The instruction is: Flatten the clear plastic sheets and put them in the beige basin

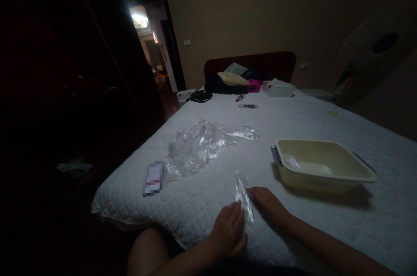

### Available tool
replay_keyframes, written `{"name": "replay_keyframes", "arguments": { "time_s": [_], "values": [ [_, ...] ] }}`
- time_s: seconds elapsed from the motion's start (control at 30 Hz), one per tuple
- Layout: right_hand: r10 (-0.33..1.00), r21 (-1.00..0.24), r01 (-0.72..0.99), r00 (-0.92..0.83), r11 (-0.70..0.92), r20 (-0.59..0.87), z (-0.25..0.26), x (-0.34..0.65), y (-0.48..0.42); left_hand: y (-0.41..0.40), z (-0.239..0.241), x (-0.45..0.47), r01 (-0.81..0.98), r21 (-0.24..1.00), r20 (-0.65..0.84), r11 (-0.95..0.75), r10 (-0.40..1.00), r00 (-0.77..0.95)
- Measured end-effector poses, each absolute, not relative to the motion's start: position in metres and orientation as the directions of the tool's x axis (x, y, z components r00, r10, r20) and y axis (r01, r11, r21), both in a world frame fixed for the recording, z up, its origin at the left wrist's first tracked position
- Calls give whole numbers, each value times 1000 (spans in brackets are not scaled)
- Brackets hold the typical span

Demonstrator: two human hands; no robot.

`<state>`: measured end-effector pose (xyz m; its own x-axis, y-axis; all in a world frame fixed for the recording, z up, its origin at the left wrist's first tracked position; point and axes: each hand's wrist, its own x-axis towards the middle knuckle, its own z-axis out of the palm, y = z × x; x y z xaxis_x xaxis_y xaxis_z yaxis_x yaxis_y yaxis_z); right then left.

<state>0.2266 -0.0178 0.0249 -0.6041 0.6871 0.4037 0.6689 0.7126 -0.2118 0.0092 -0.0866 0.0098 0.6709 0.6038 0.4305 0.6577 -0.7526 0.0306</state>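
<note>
A narrow folded clear plastic bag [243, 200] lies on the white quilted bed in front of me. My left hand [230, 228] rests at its lower left side, fingers stretched out and touching the edge, thumb apart. From the right, my right hand [265, 202] has its fingertips closed on the bag's other edge; its thumb is mostly hidden. Beyond and to the left, a large crumpled sheet of clear plastic [195, 150] is spread over the quilt. A cream plastic bin [329, 182] with grey side handles stands to the right, with a small piece of clear plastic [293, 161] inside.
A phone-like flat object [153, 179], blurred out, lies near the bed's left edge. Farther up are a small packaged item [248, 106], a white box [278, 89], a black bag [201, 96] and piled clothes [233, 79]. A standing fan [374, 50] is at the right.
</note>
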Motion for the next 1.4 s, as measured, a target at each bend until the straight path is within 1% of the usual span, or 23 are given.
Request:
{"name": "replay_keyframes", "arguments": {
  "time_s": [0.1, 0.17, 0.2, 0.23, 0.27, 0.33, 0.4, 0.47, 0.53, 0.6, 0.7, 0.73, 0.8, 0.87, 1.07, 1.2, 1.27, 1.33, 1.4],
  "values": [
    [697, -216, 673, -614, 708, 372, 26, 229, -18, -77, 9, -1, 641, -6, 494, -768, 555, 669],
    [711, -230, 680, -608, 696, 353, 24, 230, -17, -65, 7, -7, 667, 13, 578, -745, 550, 603],
    [718, -240, 683, -605, 690, 343, 23, 230, -17, -59, 6, -10, 687, 43, 610, -726, 564, 557],
    [725, -251, 684, -604, 685, 333, 23, 231, -16, -52, 5, -11, 698, 93, 626, -710, 587, 513],
    [727, -264, 680, -606, 684, 323, 23, 231, -16, -45, 4, -12, 705, 169, 648, -688, 617, 447],
    [727, -300, 663, -612, 686, 311, 25, 232, -18, -33, 4, -12, 684, 333, 619, -649, 698, 361],
    [738, -353, 648, -605, 675, 299, 31, 231, -20, -25, 6, -9, 670, 398, 580, -627, 737, 346],
    [760, -409, 643, -586, 647, 281, 38, 228, -22, -20, 10, -6, 688, 381, 539, -618, 753, 377],
    [782, -459, 640, -566, 616, 261, 43, 226, -23, -18, 12, -2, 714, 331, 507, -616, 755, 416],
    [801, -480, 648, -545, 591, 249, 45, 223, -23, -16, 10, 1, 727, 257, 510, -637, 728, 458],
    [832, -440, 706, -494, 554, 253, 41, 221, -21, -13, 2, 6, 724, 130, 559, -678, 653, 511],
    [835, -417, 724, -486, 550, 257, 39, 221, -21, -11, 0, 7, 718, 101, 573, -689, 630, 524],
    [832, -379, 741, -486, 555, 269, 36, 220, -20, -10, -4, 9, 701, 84, 586, -708, 604, 540],
    [817, -355, 737, -503, 576, 281, 33, 219, -21, -10, -4, 10, 685, 107, 585, -720, 603, 543],
    [792, -323, 727, -513, 606, 331, 21, 221, -24, -14, 5, 9, 659, 255, 555, -707, 665, 499],
    [758, -277, 727, -494, 629, 425, 13, 221, -21, -14, 5, 8, 636, 294, 554, -713, 670, 494],
    [747, -264, 725, -493, 636, 446, 14, 220, -19, -13, 4, 8, 639, 303, 570, -707, 672, 473],
    [753, -288, 713, -504, 640, 424, 17, 218, -19, -13, 4, 9, 643, 315, 578, -698, 678, 453],
    [780, -349, 702, -512, 621, 358, 21, 217, -20, -13, 5, 9, 627, 345, 558, -698, 690, 461]
  ]
}}
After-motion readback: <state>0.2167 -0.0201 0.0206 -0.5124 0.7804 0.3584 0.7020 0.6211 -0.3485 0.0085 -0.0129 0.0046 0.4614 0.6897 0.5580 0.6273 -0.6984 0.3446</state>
